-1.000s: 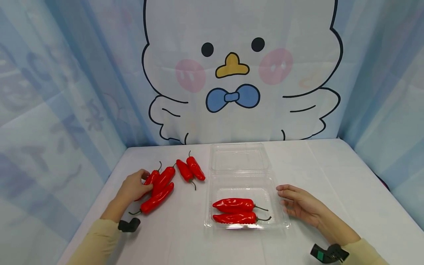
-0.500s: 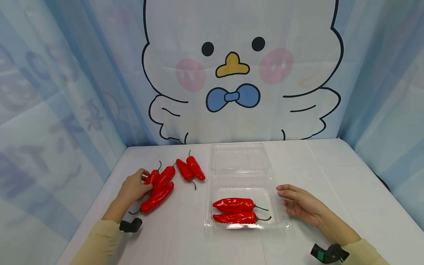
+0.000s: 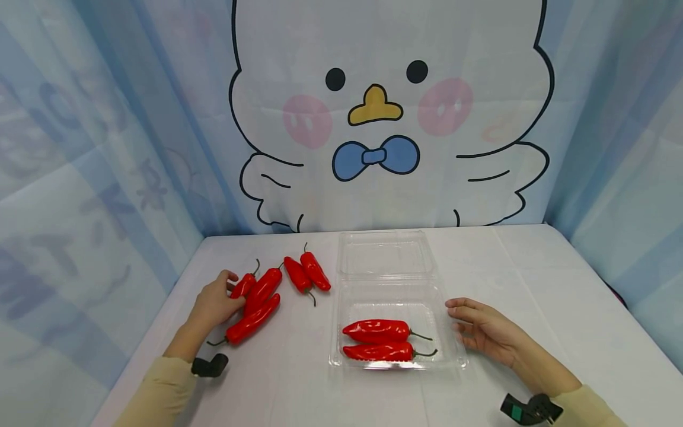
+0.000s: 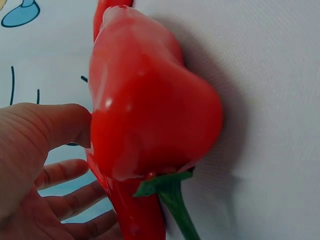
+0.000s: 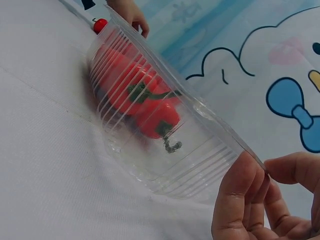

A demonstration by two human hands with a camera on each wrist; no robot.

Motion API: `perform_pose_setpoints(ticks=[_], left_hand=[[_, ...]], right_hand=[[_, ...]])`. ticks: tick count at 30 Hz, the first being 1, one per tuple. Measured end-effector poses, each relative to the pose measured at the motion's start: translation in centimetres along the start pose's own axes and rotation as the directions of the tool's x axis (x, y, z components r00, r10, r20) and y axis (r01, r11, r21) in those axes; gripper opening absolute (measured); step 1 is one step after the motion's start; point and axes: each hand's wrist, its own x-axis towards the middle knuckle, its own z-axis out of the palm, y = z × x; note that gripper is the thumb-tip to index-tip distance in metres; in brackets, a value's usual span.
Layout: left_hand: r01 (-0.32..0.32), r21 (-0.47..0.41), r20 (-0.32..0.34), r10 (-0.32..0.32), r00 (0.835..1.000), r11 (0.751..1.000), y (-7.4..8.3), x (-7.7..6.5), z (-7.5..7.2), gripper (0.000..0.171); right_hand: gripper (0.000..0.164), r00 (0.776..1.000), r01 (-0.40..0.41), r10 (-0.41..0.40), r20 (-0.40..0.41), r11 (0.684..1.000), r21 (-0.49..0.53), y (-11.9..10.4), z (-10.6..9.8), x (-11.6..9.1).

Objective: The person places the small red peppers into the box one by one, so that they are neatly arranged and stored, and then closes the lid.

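Note:
On the left of the table, my left hand (image 3: 216, 301) has its thumb and fingers around the leftmost red chili pepper (image 3: 243, 286), which still lies on the cloth. Two more chili peppers lie against its right side; the nearer one (image 4: 155, 100) fills much of the left wrist view and hides part of the grip. My right hand (image 3: 488, 332) pinches the right rim of a clear plastic clamshell container (image 5: 215, 122) between thumb and fingers. The container's lid (image 3: 384, 255) is folded back. Inside its base, two red peppers (image 3: 376, 330) lie side by side, stems to the right.
Two other chili peppers (image 3: 315, 271) lie further back, between the left group and the container. The white-covered table (image 3: 299, 379) ends at a cartoon-printed curtain (image 3: 384, 196), with blue curtains at both sides.
My left hand and the pepper between its fingers have shifted very slightly left. The right hand, the container and the other peppers stay where they were.

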Motion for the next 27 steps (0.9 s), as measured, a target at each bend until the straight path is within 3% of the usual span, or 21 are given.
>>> perform_pose_setpoints(ticks=[27], left_hand=[[-0.072, 0.031, -0.056, 0.074, 0.996, 0.997, 0.02, -0.36, 0.47, 0.063]], right_hand=[[0.012, 1.000, -0.002, 0.002, 0.011, 1.000, 0.010, 0.00, -0.06, -0.04]])
